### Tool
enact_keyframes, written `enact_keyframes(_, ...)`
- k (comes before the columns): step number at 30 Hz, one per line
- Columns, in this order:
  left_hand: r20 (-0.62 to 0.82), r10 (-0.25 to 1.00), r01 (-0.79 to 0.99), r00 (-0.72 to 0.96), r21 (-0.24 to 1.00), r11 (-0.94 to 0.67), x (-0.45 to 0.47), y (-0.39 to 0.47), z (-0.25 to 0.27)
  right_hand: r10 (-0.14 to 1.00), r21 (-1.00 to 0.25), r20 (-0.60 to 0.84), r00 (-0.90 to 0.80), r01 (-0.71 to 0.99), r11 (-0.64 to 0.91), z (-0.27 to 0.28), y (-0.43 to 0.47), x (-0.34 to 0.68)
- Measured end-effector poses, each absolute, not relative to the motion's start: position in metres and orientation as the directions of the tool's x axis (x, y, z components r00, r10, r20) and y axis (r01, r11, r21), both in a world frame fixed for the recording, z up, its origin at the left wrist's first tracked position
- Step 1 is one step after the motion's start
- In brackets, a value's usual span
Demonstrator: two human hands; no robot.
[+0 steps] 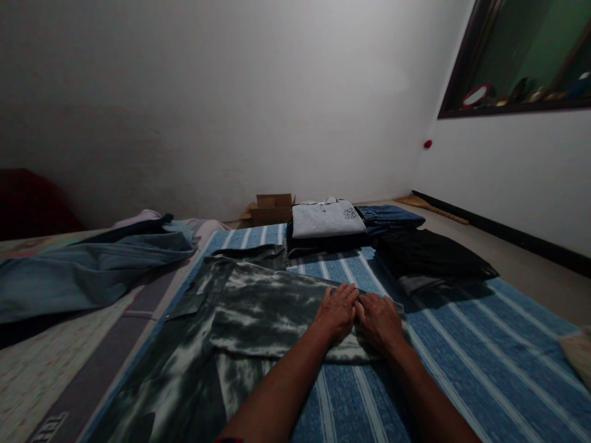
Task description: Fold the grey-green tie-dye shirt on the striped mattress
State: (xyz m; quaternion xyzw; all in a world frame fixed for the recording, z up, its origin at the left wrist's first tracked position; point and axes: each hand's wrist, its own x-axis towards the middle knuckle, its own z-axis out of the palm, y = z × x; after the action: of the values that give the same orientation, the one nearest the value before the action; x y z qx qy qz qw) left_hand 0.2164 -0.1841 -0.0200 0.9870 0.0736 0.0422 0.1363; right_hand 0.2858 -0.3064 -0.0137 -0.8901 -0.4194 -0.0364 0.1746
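Green-and-white tie-dye trousers (268, 301) lie spread on the blue striped sheet, with one leg folded across to the right. My left hand (338, 311) rests palm down on the far edge of that folded leg, fingers laid out over the cloth. Close beside it, thumbs nearly touching, my right hand (381, 317) lies on the same leg near its hem, fingers also flat. Neither hand appears to grip the fabric. The other leg runs toward the lower left, partly beyond the frame.
Beyond the trousers stands a stack topped by a folded light grey shirt (325, 219). Folded jeans (392, 215) and black folded clothes (431, 258) lie to its right. Light blue jeans (92, 271) sprawl at left. A cardboard box (272, 209) sits by the wall.
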Motion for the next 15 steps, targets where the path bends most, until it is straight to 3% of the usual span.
enact_keyframes(15, 0.071, 0.148, 0.126, 0.987, 0.251, -0.96, 0.2171, -0.1832, -0.023, 0.734, -0.277, 0.212, 0.645, 0.76, -0.588, -0.0117, -0.3056, 0.286)
